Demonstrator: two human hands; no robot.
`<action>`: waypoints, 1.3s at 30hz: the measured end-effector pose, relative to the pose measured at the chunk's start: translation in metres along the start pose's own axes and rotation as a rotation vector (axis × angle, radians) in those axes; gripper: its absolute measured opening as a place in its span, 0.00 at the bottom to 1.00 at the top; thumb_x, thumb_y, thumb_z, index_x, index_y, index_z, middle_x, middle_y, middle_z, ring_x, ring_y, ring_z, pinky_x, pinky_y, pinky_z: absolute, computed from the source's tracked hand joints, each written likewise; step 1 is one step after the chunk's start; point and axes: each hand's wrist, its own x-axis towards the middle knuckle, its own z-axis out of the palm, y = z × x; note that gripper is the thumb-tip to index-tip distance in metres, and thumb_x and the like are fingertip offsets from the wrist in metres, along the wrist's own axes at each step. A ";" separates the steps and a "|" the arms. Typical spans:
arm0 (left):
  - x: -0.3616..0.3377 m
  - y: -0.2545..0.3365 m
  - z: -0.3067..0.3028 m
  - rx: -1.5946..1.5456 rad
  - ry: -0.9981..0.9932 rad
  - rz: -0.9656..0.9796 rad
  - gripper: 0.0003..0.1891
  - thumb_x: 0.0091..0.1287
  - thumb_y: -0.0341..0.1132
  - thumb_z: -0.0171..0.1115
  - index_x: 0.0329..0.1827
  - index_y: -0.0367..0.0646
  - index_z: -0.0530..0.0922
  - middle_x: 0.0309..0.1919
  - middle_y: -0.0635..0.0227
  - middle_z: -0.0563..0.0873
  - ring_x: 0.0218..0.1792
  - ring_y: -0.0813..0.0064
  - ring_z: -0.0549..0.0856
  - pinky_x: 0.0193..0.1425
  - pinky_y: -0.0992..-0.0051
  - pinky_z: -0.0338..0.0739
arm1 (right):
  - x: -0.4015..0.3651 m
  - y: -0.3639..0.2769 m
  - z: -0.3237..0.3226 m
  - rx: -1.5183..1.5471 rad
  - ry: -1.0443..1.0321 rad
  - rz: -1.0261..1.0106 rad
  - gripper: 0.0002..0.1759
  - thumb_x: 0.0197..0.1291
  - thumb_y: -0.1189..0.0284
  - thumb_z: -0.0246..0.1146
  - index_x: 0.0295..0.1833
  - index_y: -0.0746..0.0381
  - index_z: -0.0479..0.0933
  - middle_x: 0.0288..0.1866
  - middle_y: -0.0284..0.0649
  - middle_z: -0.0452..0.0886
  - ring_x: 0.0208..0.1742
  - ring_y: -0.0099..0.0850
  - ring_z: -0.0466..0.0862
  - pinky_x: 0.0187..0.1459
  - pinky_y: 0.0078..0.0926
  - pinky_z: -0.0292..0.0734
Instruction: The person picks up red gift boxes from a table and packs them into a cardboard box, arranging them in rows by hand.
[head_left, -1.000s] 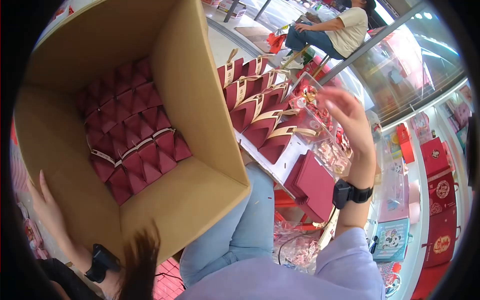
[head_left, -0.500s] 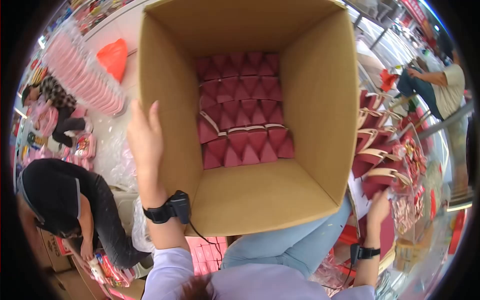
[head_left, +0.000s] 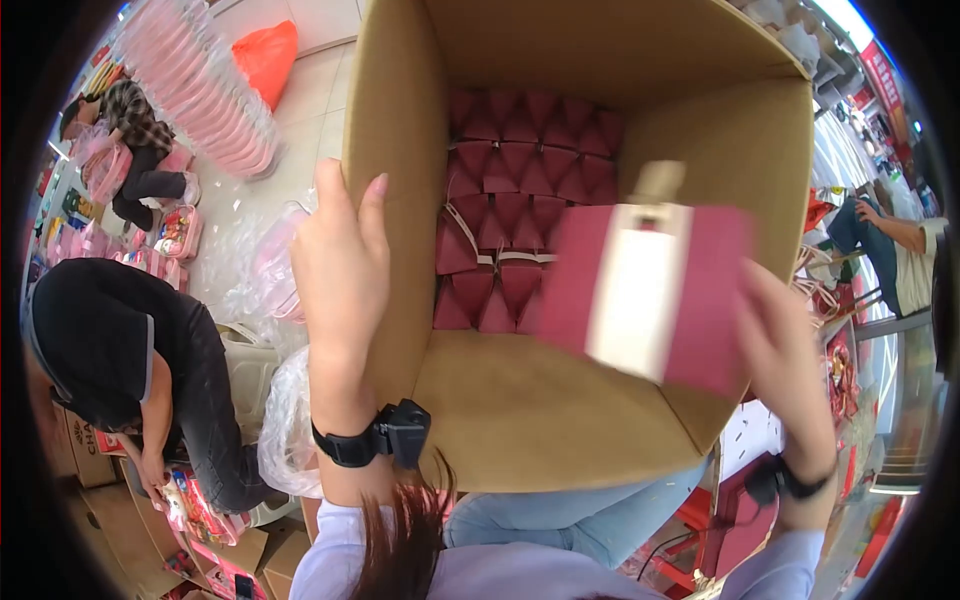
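A large open cardboard box stands in front of me, above my knees. Rows of dark red wedge-shaped gift boxes line its bottom, a few showing pale strap edges. My left hand grips the cardboard box's left wall at the rim, thumb and fingers astride it. In my right hand is another dark red gift box with a white band and a pale loop at its top. Blurred by motion, it hangs over the right part of the opening and hides some of the rows beneath.
More pale-handled pieces lie on the right, beside a red stool. A person in black bends over packages at left. Clear plastic wrap, a stack of pink trays and an orange-red bag are on that side too.
My right hand has come up from the pile at right with a dark red gift box, now over the carton. My left hand stays on the carton's rim. The view has shifted.
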 end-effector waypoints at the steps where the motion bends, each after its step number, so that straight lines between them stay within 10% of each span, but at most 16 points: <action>1: -0.001 0.001 -0.001 -0.011 -0.005 -0.008 0.12 0.70 0.35 0.57 0.47 0.37 0.67 0.21 0.41 0.79 0.26 0.38 0.80 0.26 0.50 0.69 | 0.038 -0.005 0.023 -0.021 -0.249 0.068 0.12 0.64 0.70 0.57 0.36 0.71 0.73 0.31 0.61 0.78 0.38 0.55 0.81 0.39 0.45 0.74; 8: -0.003 0.005 -0.003 -0.130 -0.004 -0.053 0.10 0.70 0.31 0.57 0.47 0.37 0.68 0.25 0.42 0.81 0.28 0.40 0.81 0.27 0.54 0.71 | 0.148 0.034 0.250 -0.402 -0.264 0.048 0.10 0.59 0.78 0.56 0.44 0.70 0.76 0.40 0.54 0.85 0.42 0.46 0.87 0.41 0.38 0.84; 17: -0.002 0.010 -0.004 -0.181 -0.044 -0.160 0.08 0.70 0.29 0.57 0.48 0.37 0.70 0.32 0.47 0.84 0.34 0.43 0.84 0.32 0.60 0.76 | 0.132 0.077 0.375 -0.357 -0.235 0.072 0.07 0.58 0.78 0.56 0.42 0.68 0.72 0.32 0.51 0.85 0.35 0.46 0.87 0.36 0.38 0.84; 39: -0.002 0.013 -0.002 -0.198 -0.014 -0.111 0.09 0.71 0.25 0.55 0.52 0.34 0.71 0.35 0.52 0.83 0.34 0.57 0.86 0.37 0.73 0.76 | 0.127 0.070 0.376 -0.362 -0.369 0.136 0.09 0.60 0.76 0.56 0.46 0.64 0.75 0.35 0.48 0.87 0.39 0.41 0.88 0.42 0.36 0.83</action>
